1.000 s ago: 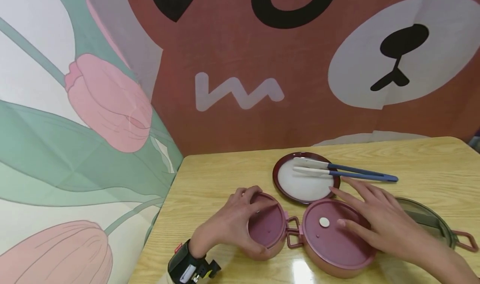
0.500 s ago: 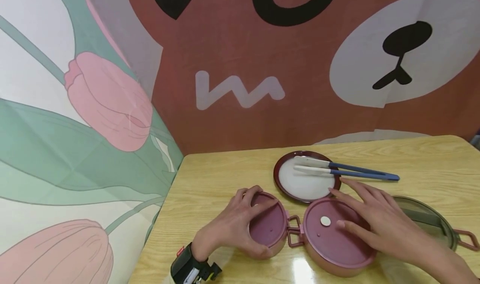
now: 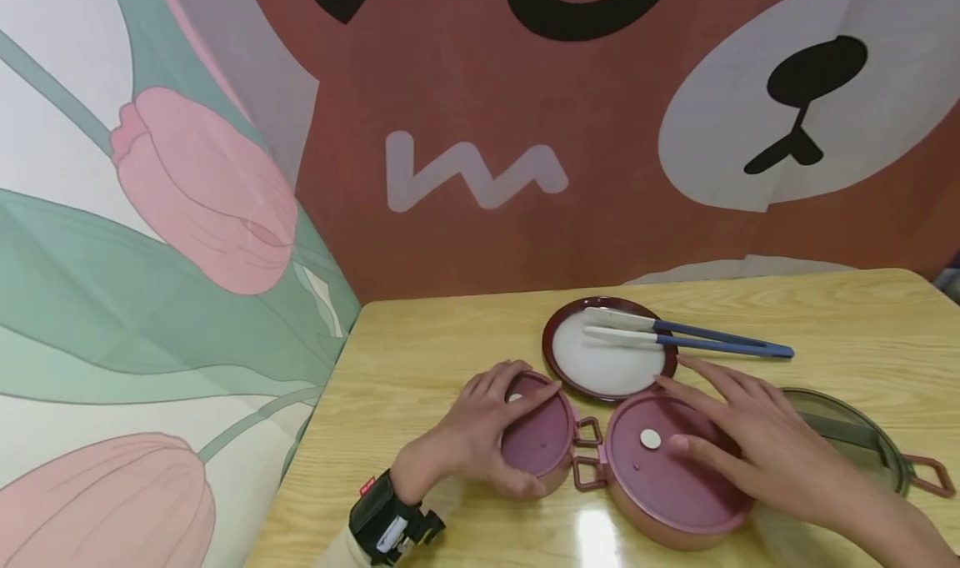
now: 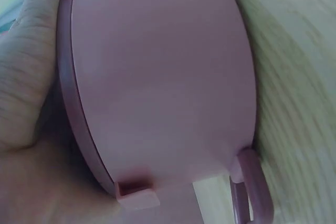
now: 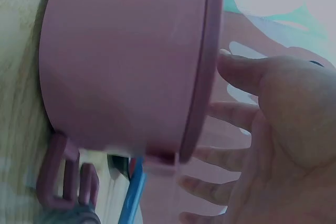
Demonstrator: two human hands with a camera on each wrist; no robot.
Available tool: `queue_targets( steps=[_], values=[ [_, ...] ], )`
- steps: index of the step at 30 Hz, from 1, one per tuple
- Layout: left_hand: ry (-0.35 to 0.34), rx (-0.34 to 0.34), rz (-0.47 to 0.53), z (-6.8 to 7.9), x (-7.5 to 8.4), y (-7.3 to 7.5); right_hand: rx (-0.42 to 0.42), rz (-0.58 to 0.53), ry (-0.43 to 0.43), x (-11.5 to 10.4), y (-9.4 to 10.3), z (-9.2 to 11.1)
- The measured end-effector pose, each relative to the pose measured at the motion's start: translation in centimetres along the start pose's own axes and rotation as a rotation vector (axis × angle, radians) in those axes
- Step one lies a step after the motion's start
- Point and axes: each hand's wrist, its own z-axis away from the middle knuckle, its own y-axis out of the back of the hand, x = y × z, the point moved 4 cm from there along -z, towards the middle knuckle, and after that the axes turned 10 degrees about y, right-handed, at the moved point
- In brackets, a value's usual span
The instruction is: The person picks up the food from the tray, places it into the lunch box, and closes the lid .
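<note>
My left hand grips a small round pink pot from above, thumb at the near rim and fingers across the far part of its flat lid. The left wrist view shows this pot's smooth side, with the palm against the lid edge. To the right stands a larger pink lidded pot with a white dot on its lid. Over that lid my right hand spreads its fingers. In the right wrist view the thumb lies near the lid's rim; whether it touches is hard to tell.
Behind the pots lies a dark-red-rimmed white plate, with blue-handled white tongs across it. At right, partly behind my right arm, is a round piece with a see-through greenish top and a pink handle.
My left hand and the small pot have shifted slightly away from me, so its handle sits farther back beside the larger pot's handle. The right hand stays over the larger lid.
</note>
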Motion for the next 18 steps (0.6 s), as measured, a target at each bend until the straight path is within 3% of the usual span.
queue_targets(
  steps=[8,15,18],
  values=[
    [-0.009,-0.046,0.042,0.5,0.4,0.4,-0.018,0.027,0.001,2.3,2.4,1.1],
    [-0.097,0.026,0.032,-0.3,4.2,1.6,-0.067,0.076,0.006,4.4,3.2,2.5],
    [-0.124,0.06,0.001,-1.0,5.5,1.7,-0.063,0.057,0.093,4.6,3.0,3.0]
  ],
)
